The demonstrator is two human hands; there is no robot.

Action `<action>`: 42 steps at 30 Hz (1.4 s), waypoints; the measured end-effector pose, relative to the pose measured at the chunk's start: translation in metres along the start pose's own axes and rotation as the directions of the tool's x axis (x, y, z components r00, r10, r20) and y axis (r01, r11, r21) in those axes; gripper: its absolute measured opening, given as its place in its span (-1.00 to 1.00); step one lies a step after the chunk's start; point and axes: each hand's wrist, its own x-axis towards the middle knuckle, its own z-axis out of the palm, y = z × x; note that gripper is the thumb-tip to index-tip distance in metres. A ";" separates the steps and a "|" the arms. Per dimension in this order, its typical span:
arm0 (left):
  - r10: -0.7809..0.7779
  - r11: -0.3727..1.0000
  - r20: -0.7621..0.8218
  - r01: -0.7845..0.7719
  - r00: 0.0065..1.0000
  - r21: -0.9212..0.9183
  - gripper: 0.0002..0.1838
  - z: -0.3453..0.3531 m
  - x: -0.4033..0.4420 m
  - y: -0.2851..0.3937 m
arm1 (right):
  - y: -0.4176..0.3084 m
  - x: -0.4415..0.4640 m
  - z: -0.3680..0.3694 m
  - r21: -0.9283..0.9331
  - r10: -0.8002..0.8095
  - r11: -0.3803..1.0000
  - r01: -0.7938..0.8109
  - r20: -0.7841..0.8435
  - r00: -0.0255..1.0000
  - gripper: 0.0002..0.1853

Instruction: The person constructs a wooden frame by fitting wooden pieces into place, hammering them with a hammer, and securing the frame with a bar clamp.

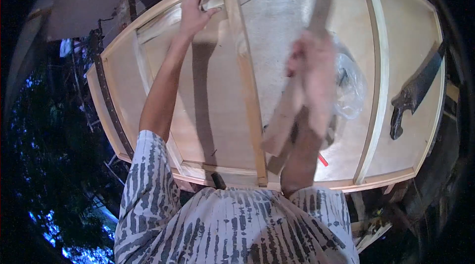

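My left hand [194, 14] is at the far left edge of a wooden panel frame [245, 66], its fingers curled over a wooden strip [161, 24] along the rim and its thumb sticking out to the right. Whether a small item is also between those fingers is hidden. My right hand [316, 63], smeared by motion, is closed around the wooden handle of a hammer [322, 4] above the middle of the panel. The dark hammer head is at the top edge of the view, partly cut off. Pale wood shows blurred below this hand.
On the panel's right section lies a handsaw [418, 88] with a dark handle. A clear plastic bag [350, 88] with dark bits inside sits beside my right arm. A red item [323, 160] lies near the front edge. Crossbars [378, 76] divide the panel.
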 end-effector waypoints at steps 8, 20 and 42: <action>-0.038 0.999 -0.014 0.038 0.999 0.008 -0.27 -0.001 0.006 0.006 | 0.014 0.056 -0.029 0.124 0.149 0.978 -0.165 0.132 0.980 -0.84; -0.154 0.822 0.235 -0.008 0.960 0.570 -0.46 0.042 0.033 0.056 | 0.036 0.036 -0.014 0.001 0.284 0.955 -0.295 0.275 0.919 -0.82; -0.046 0.995 0.344 0.012 0.938 0.102 -0.79 0.048 0.040 0.024 | 0.027 0.034 -0.003 0.023 0.270 0.956 -0.291 0.309 0.912 -0.82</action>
